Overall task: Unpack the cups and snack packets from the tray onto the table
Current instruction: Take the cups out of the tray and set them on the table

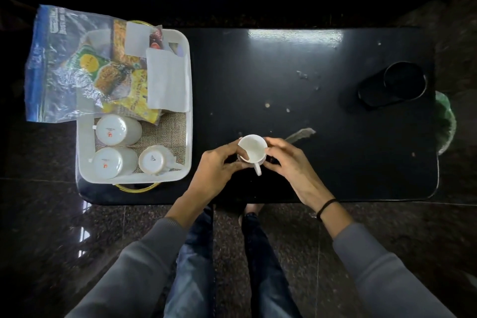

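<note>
A white cup (253, 150) stands upright on the black table (309, 85), near its front edge, handle pointing toward me. My left hand (219, 165) grips its left side and my right hand (289, 160) its right side. To the left sits a white tray (188, 121). Three white cups lie upside down in its near half: one at the back left (116, 129), one at the front left (111, 162), a smaller one (154, 160) at the front right. Yellow and green snack packets (121, 77) and white sachets (165, 80) fill the tray's far half.
A clear and blue plastic bag (54, 64) hangs over the tray's left side, past the table edge. A black cup holder (395, 84) sits at the table's right end. Crumbs and a torn scrap (302, 134) lie mid-table. Dark polished floor surrounds the table.
</note>
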Tool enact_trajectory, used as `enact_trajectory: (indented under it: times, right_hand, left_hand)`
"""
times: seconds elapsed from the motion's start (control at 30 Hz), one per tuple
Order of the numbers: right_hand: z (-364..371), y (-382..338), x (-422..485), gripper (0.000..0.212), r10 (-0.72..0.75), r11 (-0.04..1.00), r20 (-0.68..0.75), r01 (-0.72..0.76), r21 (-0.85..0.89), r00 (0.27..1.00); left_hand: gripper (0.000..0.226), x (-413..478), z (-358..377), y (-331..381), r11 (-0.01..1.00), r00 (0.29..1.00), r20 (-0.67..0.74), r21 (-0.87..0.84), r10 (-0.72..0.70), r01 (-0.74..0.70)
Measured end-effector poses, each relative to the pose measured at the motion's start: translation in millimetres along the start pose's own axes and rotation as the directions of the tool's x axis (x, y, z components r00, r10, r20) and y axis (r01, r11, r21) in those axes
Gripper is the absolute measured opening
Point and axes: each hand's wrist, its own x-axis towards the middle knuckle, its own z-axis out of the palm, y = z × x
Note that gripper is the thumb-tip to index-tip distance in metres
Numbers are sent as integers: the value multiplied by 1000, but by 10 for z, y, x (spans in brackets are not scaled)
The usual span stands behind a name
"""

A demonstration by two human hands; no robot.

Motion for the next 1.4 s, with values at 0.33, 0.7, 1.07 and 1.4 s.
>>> enact_trajectory:
  times: [0.33, 0.7, 1.07, 1.4]
  right_hand:
    - [-11, 199, -1, 32, -44, 999, -73, 43, -18, 996]
    - [46, 6, -75, 23, -177, 945, -152, 124, -303, 972]
    - [511, -425, -193, 10, -342, 700, 15, 266, -663, 939]
    - [1621, -367, 111, 32, -171, 539, 295, 340, -771, 940]
  left_hand:
    - [16, 7, 44, -122, 998, 998, 41, 49, 40, -42]
    - [40, -87, -19, 20, 998, 999, 26, 59, 32, -34]
    - [33, -457, -515, -11, 999, 981, -192, 3, -39, 41]
    - [49, -710, -1065, -479, 793, 907, -421, 548, -14, 266]
